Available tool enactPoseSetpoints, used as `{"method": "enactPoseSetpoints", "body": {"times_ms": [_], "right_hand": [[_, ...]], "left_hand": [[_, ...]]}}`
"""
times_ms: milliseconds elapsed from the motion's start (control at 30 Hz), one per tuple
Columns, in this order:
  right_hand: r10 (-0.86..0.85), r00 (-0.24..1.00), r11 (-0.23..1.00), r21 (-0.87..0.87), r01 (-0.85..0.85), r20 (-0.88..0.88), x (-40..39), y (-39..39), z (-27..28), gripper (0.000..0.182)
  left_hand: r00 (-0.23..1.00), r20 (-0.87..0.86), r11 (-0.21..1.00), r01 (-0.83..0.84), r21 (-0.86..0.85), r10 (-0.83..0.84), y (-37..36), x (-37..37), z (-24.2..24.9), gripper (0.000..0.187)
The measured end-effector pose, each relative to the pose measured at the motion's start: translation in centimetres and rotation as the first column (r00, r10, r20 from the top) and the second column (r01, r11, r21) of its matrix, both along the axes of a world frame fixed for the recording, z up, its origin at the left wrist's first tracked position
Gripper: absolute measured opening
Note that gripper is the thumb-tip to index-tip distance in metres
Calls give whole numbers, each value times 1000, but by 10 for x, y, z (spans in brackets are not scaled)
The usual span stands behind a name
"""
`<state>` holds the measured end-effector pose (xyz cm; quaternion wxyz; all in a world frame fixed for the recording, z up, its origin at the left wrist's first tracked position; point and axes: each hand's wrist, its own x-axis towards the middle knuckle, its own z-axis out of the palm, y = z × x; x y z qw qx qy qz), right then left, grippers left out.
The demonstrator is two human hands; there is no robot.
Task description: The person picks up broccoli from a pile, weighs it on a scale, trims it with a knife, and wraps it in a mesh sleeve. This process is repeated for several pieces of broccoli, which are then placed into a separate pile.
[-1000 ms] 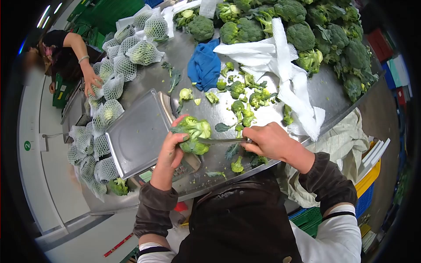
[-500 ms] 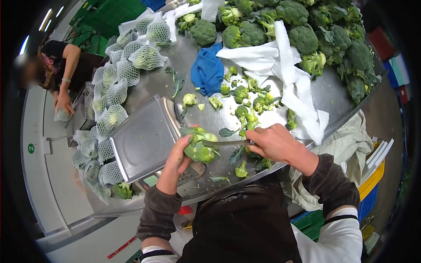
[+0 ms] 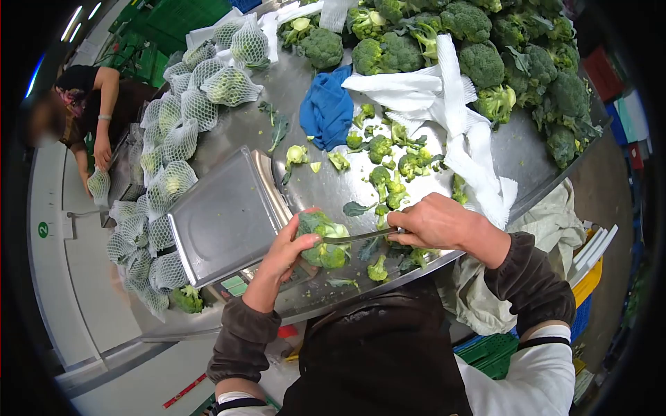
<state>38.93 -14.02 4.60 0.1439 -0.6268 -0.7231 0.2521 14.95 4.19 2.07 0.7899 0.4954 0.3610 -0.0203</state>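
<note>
My left hand (image 3: pixel 288 247) is wrapped round a broccoli head (image 3: pixel 326 255), its thumb on top, just right of the metal scale (image 3: pixel 225 220). In my right hand (image 3: pixel 431 223) is the handle of a knife (image 3: pixel 361 236). The blade points left and lies against the broccoli; whether it has entered the stem is hard to tell. Cut florets (image 3: pixel 380 182) and trimmed bits lie on the steel table beyond the knife, and one floret (image 3: pixel 377 269) sits below it. A blue cloth (image 3: pixel 327 109) rests farther up the table.
Netted broccoli heads (image 3: pixel 182 142) line the left side of the table (image 3: pixel 277 90). White netting (image 3: pixel 454 104) lies across the right part. A large broccoli pile (image 3: pixel 531 62) fills the upper right. A co-worker (image 3: pixel 104 104) at the far left holds a netted head (image 3: pixel 99 186).
My left hand has shifted slightly, its thumb now across the broccoli, which is turned differently. The co-worker's hands have moved apart, and the netted head there hangs lower.
</note>
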Motion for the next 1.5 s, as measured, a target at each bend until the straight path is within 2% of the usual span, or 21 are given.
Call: {"method": "enactPoseSetpoints", "body": {"times_ms": [100, 200, 400, 533, 633, 700, 833, 900, 933, 967, 1000, 1033, 1067, 1133, 1233, 1300, 1333, 1367, 1400, 1467, 1500], "right_hand": [[6, 999, 1000, 18, -5, -39, -2, 0, -2, 26], [-89, 995, 996, -24, 90, 50, -4, 1, -5, 26], [-24, 1000, 1000, 7, 24, -11, -3, 2, -4, 24], [-96, 991, 995, -15, 98, 94, -6, 3, -11, 23], [-121, 984, 993, 27, 119, 130, -8, 5, -12, 23], [-142, 978, 990, 48, 136, 152, -6, 6, -15, 23], [-131, 974, 991, 40, 126, 184, 5, 9, -42, 25], [-116, 975, 992, 77, 103, 191, 25, 3, -51, 25], [-260, 933, 962, -13, 271, 249, 43, -4, -54, 26], [-386, 863, 898, -81, 432, 326, 54, -2, -50, 26], [-358, 873, 911, -81, 404, 331, 55, 4, -48, 26], [-393, 903, 912, -56, 407, 174, 46, 3, -45, 28], [-429, 903, 903, -19, 429, 16, 38, 5, -35, 31], [-458, 800, 889, -200, 412, -387, 7, 20, -14, 38], [-517, 685, 855, -262, 448, -514, -29, 30, -19, 38], [-624, 360, 742, -384, 549, -693, -44, 36, -57, 39], [-647, 413, 706, -299, 642, -642, -53, 35, -80, 40], [-676, 459, 661, -198, 724, -577, -61, 33, -93, 42], [-719, 512, 670, -272, 691, -470, -70, 31, -89, 41], [-703, 550, 697, -283, 659, -452, -94, 35, -106, 39], [-645, 583, 727, -161, 667, -495, -107, 36, -121, 38]], "left_hand": [[999, -19, 999, -34, 39, 35, 1, 2, 1, 56], [997, -15, 995, -81, 55, 82, -2, 5, 6, 55], [998, -56, 969, -20, 247, 34, -4, 9, 5, 56], [996, -85, 959, 6, 284, 19, -7, 15, 14, 57], [990, -135, 985, -28, 170, 51, -6, 15, 17, 52], [989, -135, 997, -73, -33, 68, -3, 14, 16, 47], [985, -161, 989, -79, -125, 58, -2, 14, 0, 42], [952, -303, 989, -90, -120, 50, 2, 13, -8, 41], [979, -178, 942, -152, -300, 101, 5, 3, -10, 43], [978, -167, 937, -170, -306, 123, 8, 3, -13, 43], [985, -146, 932, -139, -334, 94, 12, 1, -16, 44], [989, -138, 928, -97, -359, 50, 13, -5, -15, 46], [974, -187, 963, -166, -210, 127, 2, 8, -1, 45], [987, -111, 967, -136, -214, 115, 1, 22, 0, 44], [991, -29, 966, -134, -223, 131, -7, 23, 14, 45], [968, 142, 975, -217, 55, 208, -5, 11, 20, 52], [975, 183, 946, -176, 273, 128, 4, -1, 31, 61], [977, 158, 875, -202, 440, 146, 7, -10, 48, 65], [990, 71, 644, -135, 753, 124, 22, -31, 46, 71], [966, 23, 363, -119, 924, 257, 33, -48, 61, 78], [949, -22, 172, -34, 985, 315, 45, -61, 57, 79]]}}
